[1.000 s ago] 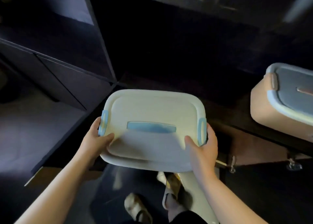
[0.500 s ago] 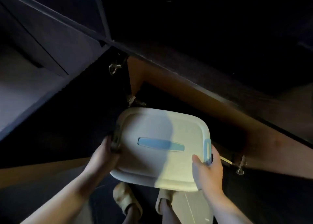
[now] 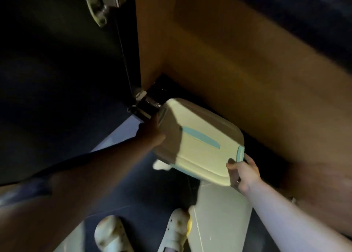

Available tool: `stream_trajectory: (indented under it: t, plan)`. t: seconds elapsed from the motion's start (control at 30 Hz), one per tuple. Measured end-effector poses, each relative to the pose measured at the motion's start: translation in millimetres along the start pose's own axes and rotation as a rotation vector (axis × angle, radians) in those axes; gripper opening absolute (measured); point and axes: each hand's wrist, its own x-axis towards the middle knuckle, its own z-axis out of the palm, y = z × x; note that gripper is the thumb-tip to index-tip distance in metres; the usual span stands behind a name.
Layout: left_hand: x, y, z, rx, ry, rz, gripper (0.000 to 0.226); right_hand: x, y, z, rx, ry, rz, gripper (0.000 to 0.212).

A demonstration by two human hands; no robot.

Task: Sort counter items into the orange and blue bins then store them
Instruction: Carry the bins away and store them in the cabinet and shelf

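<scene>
I hold a lidded bin (image 3: 200,137) low in front of an open lower cabinet (image 3: 219,51). Its cream lid carries a pale blue handle strip and blue side clips. The bin is tilted, its far left corner at the cabinet's dark opening. My left hand (image 3: 150,131) grips the bin's left side in deep shadow. My right hand (image 3: 244,170) grips the near right corner, thumb on the lid by the blue clip. The bin's body is mostly hidden under the lid.
The open cabinet door (image 3: 62,64) stands dark at the left, with metal hinges (image 3: 99,5) at top and by the bin's corner (image 3: 142,103). The brown cabinet wall fills the upper right. My feet in light sandals (image 3: 144,232) stand on the floor below.
The bin has gone down and forward from counter height to the mouth of the lower cabinet, turning clockwise. The view dropped with it; the second bin on the counter has left the frame.
</scene>
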Motion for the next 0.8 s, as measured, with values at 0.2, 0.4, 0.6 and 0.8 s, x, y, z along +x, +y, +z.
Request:
stream_trajectory:
  t: [0.2, 0.4, 0.6, 0.8]
  plan:
    - [67.0, -6.1, 52.8, -0.032, 0.128, 0.063, 0.045, 69.6, 24.8, 22.5, 0.038, 0.043, 0.032, 0.082]
    - [99.1, -26.1, 78.8, -0.01, 0.149, 0.129, 0.057, 91.0, 58.2, 27.4, -0.291, 0.013, -0.171, 0.068]
    - [66.1, -55.6, 128.4, 0.484, 0.277, 0.434, 0.056, 48.9, 85.5, 57.0, -1.256, -0.361, -0.831, 0.067]
    - [87.3, -57.8, 127.7, 0.558, 0.14, 0.518, 0.061, 67.9, 67.6, 93.6, -1.451, -0.254, -0.728, 0.064]
